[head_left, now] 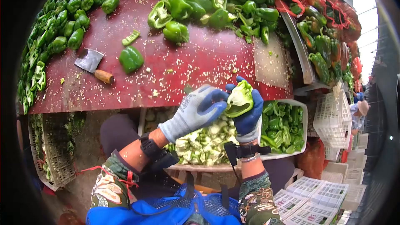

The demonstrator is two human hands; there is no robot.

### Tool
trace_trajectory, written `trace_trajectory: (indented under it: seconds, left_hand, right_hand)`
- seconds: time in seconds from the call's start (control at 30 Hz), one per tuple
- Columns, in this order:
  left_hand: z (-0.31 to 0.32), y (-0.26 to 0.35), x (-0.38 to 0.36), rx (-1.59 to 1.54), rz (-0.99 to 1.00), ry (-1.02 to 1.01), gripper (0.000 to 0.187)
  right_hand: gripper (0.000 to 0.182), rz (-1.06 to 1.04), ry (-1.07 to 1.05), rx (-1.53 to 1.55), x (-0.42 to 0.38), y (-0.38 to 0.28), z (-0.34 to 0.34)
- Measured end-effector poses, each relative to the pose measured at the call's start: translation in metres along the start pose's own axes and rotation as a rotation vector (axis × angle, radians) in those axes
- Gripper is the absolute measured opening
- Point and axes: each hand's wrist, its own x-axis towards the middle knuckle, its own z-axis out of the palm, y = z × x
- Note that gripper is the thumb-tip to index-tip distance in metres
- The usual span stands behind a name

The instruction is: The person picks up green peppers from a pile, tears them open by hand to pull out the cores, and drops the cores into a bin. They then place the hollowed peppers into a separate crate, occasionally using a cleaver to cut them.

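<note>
My right hand (251, 118), in a blue glove with a pale cuff, is closed around a cut green bell pepper (241, 98). The pepper's hollow inside faces up and toward me. My left hand (199, 107), in a grey and blue glove, is right beside the pepper's left edge. Its thumb and fingers are curled but apart, with nothing visible between them. Under both hands lies a container of pale pepper cores (204, 143). A white crate (305, 129) of green peppers stands to its right.
A cleaver (93, 62) with a wooden handle lies on the red tabletop (183, 75), near a single green pepper (131, 59). Peppers heap along the far and left edges. Filled net sacks (333, 8) and stacked white crates (331, 116) stand at right. Another person (358, 112) is beyond them.
</note>
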Motion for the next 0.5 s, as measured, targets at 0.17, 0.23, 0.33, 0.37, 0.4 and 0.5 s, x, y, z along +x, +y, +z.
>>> trace_trajectory:
  seconds: [0.17, 0.23, 0.33, 0.37, 0.4, 0.5]
  left_hand:
    - [0.013, -0.005, -0.021, -0.488, -0.115, -0.128, 0.037]
    - [0.016, -0.003, -0.022, -0.661, -0.152, -0.123, 0.047]
    - [0.016, -0.008, -0.029, -0.621, -0.233, -0.198, 0.052]
    - [0.014, -0.007, -0.029, -0.650, -0.290, -0.183, 0.050]
    - [0.013, -0.006, -0.028, -0.678, -0.351, -0.165, 0.048]
    - [0.017, -0.011, -0.034, -0.852, -0.419, -0.098, 0.045]
  right_hand:
    - [0.051, -0.152, -0.001, -0.051, -0.030, 0.021, 0.016]
    - [0.050, -0.197, -0.013, -0.245, -0.039, 0.022, 0.023]
    - [0.044, -0.294, 0.080, -0.611, -0.043, 0.028, 0.026]
    - [0.044, -0.292, 0.086, -0.650, -0.042, 0.031, 0.025]
    - [0.045, -0.346, 0.135, -0.713, -0.040, 0.040, 0.021]
    - [0.048, -0.388, 0.086, -0.888, -0.038, 0.046, 0.016]
